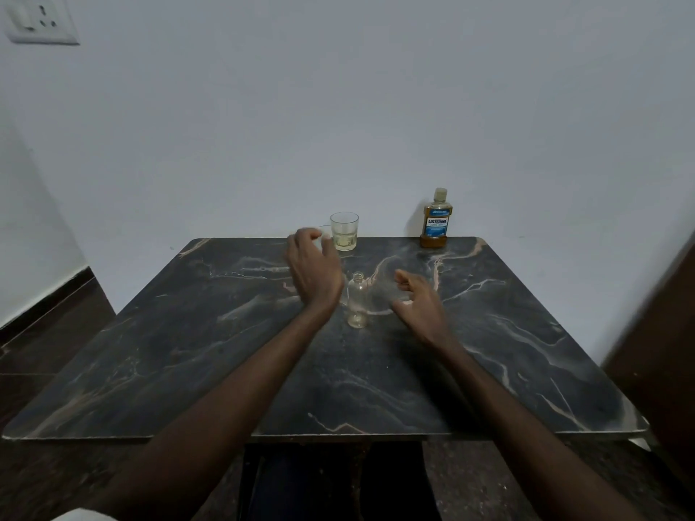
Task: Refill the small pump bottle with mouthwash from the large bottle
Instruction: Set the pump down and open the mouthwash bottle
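Observation:
The small clear bottle point(357, 303) stands uncapped and upright in the middle of the dark marble table point(188, 351). The large amber mouthwash bottle point(435, 219), capped and blue-labelled, stands at the far right edge. My left hand point(313, 268) hovers left of the small bottle, its curled fingertips next to a clear glass point(344, 231). A thin pale line shows by those fingertips, and I cannot tell whether the hand holds anything. My right hand point(415, 300) hovers just right of the small bottle with loosely curled fingers, blurred, and nothing visible in it.
The glass at the far edge has a little pale liquid at its bottom. A white wall point(338, 107) rises right behind the table. Dark brown furniture point(662, 332) stands close on the right. My knees show under the near edge.

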The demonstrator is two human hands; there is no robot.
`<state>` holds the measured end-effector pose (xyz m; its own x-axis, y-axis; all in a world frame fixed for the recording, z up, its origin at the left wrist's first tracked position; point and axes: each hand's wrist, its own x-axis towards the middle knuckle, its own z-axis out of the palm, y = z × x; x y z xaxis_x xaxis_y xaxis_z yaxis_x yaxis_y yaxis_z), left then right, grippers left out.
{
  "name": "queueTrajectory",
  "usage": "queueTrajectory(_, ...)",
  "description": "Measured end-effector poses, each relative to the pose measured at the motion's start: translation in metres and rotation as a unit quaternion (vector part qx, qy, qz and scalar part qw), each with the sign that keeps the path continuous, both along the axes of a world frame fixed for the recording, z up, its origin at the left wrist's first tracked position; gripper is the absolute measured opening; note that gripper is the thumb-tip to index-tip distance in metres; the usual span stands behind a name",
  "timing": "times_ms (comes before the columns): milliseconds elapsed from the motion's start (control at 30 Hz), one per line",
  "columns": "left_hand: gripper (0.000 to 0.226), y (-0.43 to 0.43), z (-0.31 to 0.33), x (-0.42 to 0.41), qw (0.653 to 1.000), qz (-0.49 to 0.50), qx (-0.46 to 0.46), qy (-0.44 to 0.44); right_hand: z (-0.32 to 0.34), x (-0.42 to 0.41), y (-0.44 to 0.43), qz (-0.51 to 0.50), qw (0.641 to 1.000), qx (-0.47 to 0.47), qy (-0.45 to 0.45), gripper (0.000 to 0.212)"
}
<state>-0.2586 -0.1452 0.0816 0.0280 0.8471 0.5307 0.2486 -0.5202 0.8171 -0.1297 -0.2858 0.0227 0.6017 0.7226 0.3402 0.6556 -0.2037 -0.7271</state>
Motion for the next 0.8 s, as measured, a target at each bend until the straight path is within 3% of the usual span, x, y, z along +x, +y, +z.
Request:
queueTrajectory(67,0.012,-0.029,0.019,0.013,0.994,-0.058,0.082,-0.05,0.0,0.015,-0.007,-0.046,0.999,-0.003,0.004,0.064)
queueTrajectory(133,0.015,-0.059,0.024,0.037,0.982,-0.139,0.117,-0.048,0.0,0.031,-0.018,-0.091,0.996,-0.005,-0.001,0.061)
queueTrajectory(300,0.039,-0.099,-0.01,0.105,0.96,-0.264,0.0,0.089,-0.01,0.079,-0.04,-0.154,0.986,-0.057,-0.013,0.055)
queueTrajectory(533,0.06,-0.077,-0.048,0.185,0.941,-0.285,-0.09,0.161,-0.012,0.152,-0.035,-0.183,0.978,-0.099,0.011,0.053)
queueTrajectory(800,0.072,-0.018,-0.063,0.271,0.94,-0.263,-0.173,0.131,-0.005,0.225,0.026,-0.151,0.983,-0.097,0.039,0.056)
